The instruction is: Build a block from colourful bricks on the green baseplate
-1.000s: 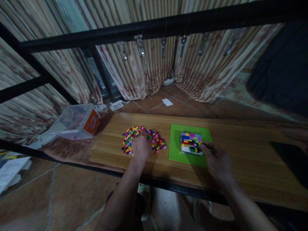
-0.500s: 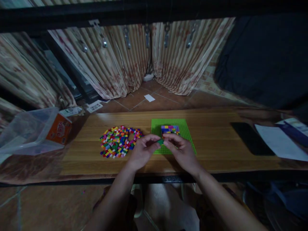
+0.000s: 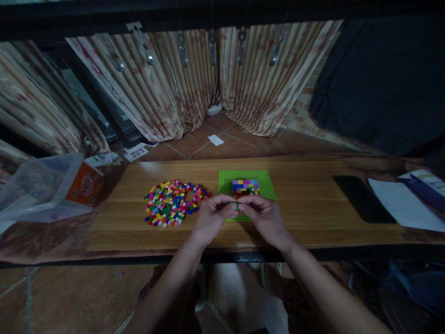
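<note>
My left hand [image 3: 214, 217] and my right hand [image 3: 263, 216] meet fingertip to fingertip over the near part of a lime green baseplate [image 3: 266, 185]. Between the pinched fingers sits a small dark green toy brick [image 3: 238, 205], mostly covered by the fingertips. Just beyond them, a block built of many-coloured bricks [image 3: 245, 185] stands on the baseplate; its near side is partly hidden by my hands. Left of my left hand lies a loose heap of small coloured bricks [image 3: 167, 204].
All this rests on a wooden board [image 3: 306, 199]. A clear plastic bin [image 3: 41, 185] with an orange label stands at the left. Toward the right lie a black flat slab [image 3: 363, 199] and white paper sheets [image 3: 406, 204]. Curtains [image 3: 167, 88] hang behind.
My fingertips have come closer together around the green brick, covering more of it. My left hand has shifted slightly right; the view has tipped a little.
</note>
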The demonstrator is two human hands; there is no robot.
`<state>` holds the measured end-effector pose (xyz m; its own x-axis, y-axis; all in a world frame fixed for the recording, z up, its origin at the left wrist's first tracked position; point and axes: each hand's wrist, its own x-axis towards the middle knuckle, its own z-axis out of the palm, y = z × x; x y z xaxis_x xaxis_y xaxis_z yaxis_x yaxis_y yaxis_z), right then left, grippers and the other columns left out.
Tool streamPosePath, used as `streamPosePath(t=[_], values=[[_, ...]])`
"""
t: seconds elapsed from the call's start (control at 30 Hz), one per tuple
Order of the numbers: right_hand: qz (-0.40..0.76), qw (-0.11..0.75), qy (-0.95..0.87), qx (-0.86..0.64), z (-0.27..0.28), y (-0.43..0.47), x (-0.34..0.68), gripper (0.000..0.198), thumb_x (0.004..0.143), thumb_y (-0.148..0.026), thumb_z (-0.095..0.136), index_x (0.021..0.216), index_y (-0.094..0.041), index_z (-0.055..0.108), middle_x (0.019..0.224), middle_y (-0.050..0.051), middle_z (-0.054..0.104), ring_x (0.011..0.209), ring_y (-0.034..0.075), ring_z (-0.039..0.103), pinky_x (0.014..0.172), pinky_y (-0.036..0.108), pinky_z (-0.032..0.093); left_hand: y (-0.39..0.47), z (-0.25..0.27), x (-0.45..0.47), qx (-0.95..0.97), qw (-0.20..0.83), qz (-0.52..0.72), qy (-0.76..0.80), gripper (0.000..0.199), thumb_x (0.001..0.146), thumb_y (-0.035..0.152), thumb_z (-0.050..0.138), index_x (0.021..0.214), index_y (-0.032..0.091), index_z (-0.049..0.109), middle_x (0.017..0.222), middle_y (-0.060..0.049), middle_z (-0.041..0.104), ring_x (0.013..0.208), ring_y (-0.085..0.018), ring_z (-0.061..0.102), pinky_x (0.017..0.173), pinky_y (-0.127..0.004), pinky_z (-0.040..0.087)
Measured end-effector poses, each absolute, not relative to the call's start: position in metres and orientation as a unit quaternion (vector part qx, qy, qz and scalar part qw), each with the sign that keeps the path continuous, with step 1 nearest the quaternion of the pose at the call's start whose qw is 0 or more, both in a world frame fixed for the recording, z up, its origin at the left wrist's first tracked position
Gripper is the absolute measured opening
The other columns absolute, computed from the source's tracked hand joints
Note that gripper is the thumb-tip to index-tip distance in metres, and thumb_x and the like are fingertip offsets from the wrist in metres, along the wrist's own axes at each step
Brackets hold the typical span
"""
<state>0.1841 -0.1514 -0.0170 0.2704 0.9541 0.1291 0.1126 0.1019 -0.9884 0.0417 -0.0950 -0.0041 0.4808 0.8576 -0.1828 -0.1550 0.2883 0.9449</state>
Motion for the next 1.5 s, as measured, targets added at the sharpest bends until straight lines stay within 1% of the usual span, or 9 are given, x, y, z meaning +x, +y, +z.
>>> streamPosePath(t=[0.27,0.43,0.57,0.73,0.9,1.1,1.3,1.37,1.5], values=[[0.41,0.6,-0.428,-0.538,-0.013,-0.152,0.182,0.018,0.074,-0.039,0.074,0.083,-0.023,0.075,0.076,0.001,0.074,0.067,0.016,0.066,0.068,0.032,0.055,-0.094,-0.002,0.04,0.392,0.777,0.34,0.356,0.033,0.057,0.032,0.086,0.079,0.013,0.07,0.072,-0.001,0.07,0.061,-0.011,0.065,0.071,-0.029,0.055],[0.407,0.63,-0.401,-0.526,-0.01,-0.153,0.189,0.026,0.073,-0.038,0.075,0.096,-0.027,0.075,0.084,0.0,0.075,0.067,0.015,0.066,0.069,0.032,0.055,-0.095,-0.002,0.039,0.394,0.786,0.331,0.343,0.03,0.061,0.029,0.084,0.082,0.014,0.071,0.077,-0.002,0.071,0.068,-0.012,0.067,0.075,-0.028,0.055],[0.366,0.618,-0.4,-0.57,-0.01,-0.155,0.216,0.029,0.075,-0.041,0.073,0.099,-0.026,0.075,0.081,0.001,0.074,0.068,0.015,0.066,0.071,0.033,0.054,-0.092,-0.003,0.035,0.421,0.749,0.342,0.38,0.031,0.062,0.03,0.082,0.085,0.014,0.07,0.073,0.0,0.068,0.064,-0.01,0.065,0.071,-0.026,0.054],[0.29,0.594,-0.385,-0.645,-0.013,-0.161,0.252,0.033,0.073,-0.045,0.072,0.091,-0.018,0.072,0.07,0.002,0.069,0.064,0.015,0.064,0.064,0.03,0.051,-0.078,-0.006,0.024,0.475,0.657,0.379,0.447,0.026,0.065,0.029,0.077,0.085,0.014,0.071,0.071,0.0,0.067,0.063,-0.011,0.064,0.065,-0.023,0.052],[0.332,0.568,-0.388,-0.645,-0.021,-0.165,0.252,0.032,0.069,-0.044,0.075,0.087,-0.018,0.07,0.075,0.001,0.069,0.066,0.015,0.063,0.064,0.03,0.051,-0.064,-0.013,0.013,0.534,0.578,0.394,0.475,0.022,0.067,0.028,0.073,0.085,0.014,0.07,0.073,-0.001,0.069,0.066,-0.013,0.066,0.07,-0.026,0.054],[0.284,0.552,-0.435,-0.652,-0.034,-0.158,0.244,0.023,0.069,-0.04,0.075,0.081,-0.021,0.075,0.085,0.004,0.073,0.078,0.018,0.065,0.074,0.034,0.051,-0.061,-0.016,0.009,0.545,0.564,0.39,0.482,0.023,0.07,0.03,0.07,0.087,0.015,0.07,0.075,-0.002,0.07,0.067,-0.015,0.067,0.072,-0.029,0.055],[0.305,0.575,-0.407,-0.64,-0.047,-0.151,0.246,0.021,0.065,-0.039,0.078,0.078,-0.022,0.076,0.083,0.003,0.074,0.077,0.018,0.066,0.076,0.035,0.05,-0.059,-0.018,0.011,0.557,0.564,0.389,0.469,0.024,0.069,0.029,0.07,0.088,0.015,0.07,0.077,-0.001,0.07,0.067,-0.014,0.066,0.07,-0.027,0.054],[0.322,0.576,-0.388,-0.643,-0.047,-0.151,0.245,0.024,0.063,-0.04,0.078,0.079,-0.022,0.076,0.083,0.003,0.075,0.076,0.018,0.065,0.072,0.034,0.051,-0.06,-0.017,0.011,0.558,0.563,0.391,0.468,0.023,0.069,0.029,0.07,0.087,0.015,0.07,0.076,-0.001,0.07,0.067,-0.014,0.066,0.07,-0.027,0.054],[0.337,0.582,-0.35,-0.652,-0.043,-0.152,0.24,0.025,0.06,-0.041,0.079,0.077,-0.022,0.076,0.081,0.003,0.075,0.068,0.016,0.063,0.058,0.029,0.047,-0.061,-0.016,0.011,0.559,0.564,0.386,0.47,0.024,0.069,0.03,0.07,0.087,0.015,0.07,0.075,-0.001,0.07,0.067,-0.015,0.066,0.071,-0.028,0.054]])
